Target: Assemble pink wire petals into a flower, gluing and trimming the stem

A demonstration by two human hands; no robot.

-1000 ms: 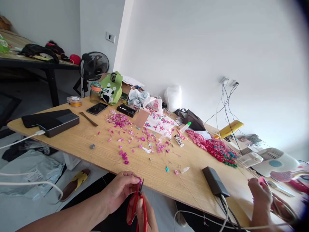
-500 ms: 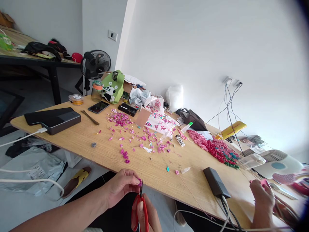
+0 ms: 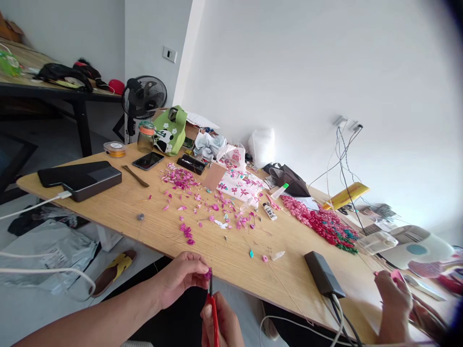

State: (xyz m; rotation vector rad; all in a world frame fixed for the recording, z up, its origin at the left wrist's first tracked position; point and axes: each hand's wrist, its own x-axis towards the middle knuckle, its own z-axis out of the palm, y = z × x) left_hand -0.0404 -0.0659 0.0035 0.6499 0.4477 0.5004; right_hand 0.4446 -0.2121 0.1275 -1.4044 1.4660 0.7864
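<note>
My left hand pinches a small magenta petal piece between thumb and fingertips, just off the table's near edge. Red-handled scissors are gripped in my right hand, their dark blades pointing up and touching or almost touching the piece. Whether the blades bite into it I cannot tell. On the table beyond my hands lie a small magenta petal cluster, scattered pink petals and a denser heap of magenta petals.
Another person's hands work at the right. A black power adapter with cables lies near the front edge, a black power bank at left. A pink-red crocheted-looking pile, glue bottle and phone sit further back.
The scissors have turned so their handles show nearly edge-on, and the blades look closer together. My left hand stays almost in place with the magenta piece.
</note>
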